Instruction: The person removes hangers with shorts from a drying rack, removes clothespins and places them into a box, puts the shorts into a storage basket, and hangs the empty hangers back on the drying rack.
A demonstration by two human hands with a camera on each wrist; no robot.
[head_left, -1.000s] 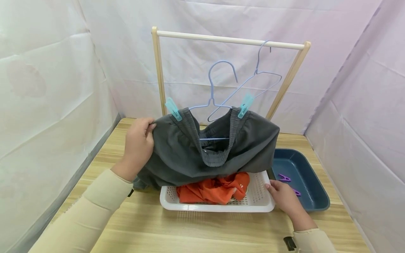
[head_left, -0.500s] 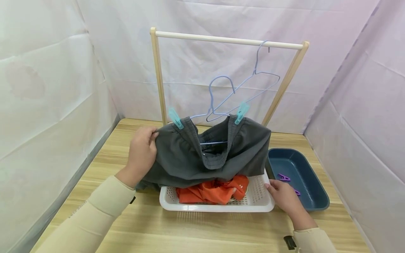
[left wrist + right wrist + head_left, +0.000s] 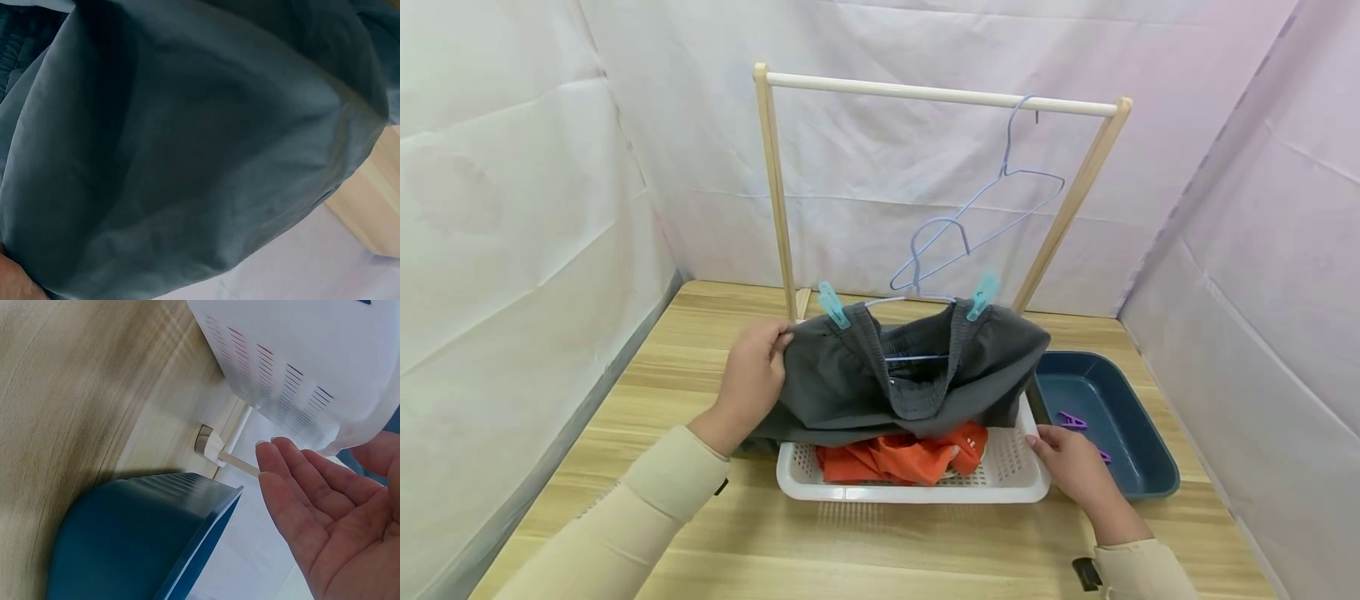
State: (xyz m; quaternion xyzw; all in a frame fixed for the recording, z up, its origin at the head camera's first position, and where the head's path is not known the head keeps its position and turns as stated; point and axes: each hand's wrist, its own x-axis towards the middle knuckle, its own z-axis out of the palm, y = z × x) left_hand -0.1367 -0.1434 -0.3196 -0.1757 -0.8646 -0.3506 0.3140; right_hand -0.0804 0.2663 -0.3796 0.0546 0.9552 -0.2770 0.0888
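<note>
Dark grey elastic-waist pants (image 3: 842, 375) hang on a light blue wire hanger (image 3: 915, 254), with a turquoise clothespin (image 3: 833, 305) at the left of the waistband and another turquoise clothespin (image 3: 982, 297) at the right. My left hand (image 3: 751, 379) pinches the cloth at the left edge; in the left wrist view the pants (image 3: 187, 156) fill most of the frame. A white perforated basket (image 3: 917, 494) sits below, holding a crumpled orange garment (image 3: 895, 458). At its right end my right hand (image 3: 1075, 467) holds the rim, thumb on top, fingers (image 3: 306, 481) extended underneath.
Behind stands a wooden rack with a white rail (image 3: 887, 87); a bare blue hanger (image 3: 1006, 158) hangs near its right post. Right of the basket, a dark blue tub (image 3: 1097, 375) contains purple clothespins (image 3: 1072, 421). White fabric walls enclose the wooden table (image 3: 760, 550).
My left hand has moved down and to the right, and the pants and their hanger have sunk lower over the basket. The right hand and basket stay in place.
</note>
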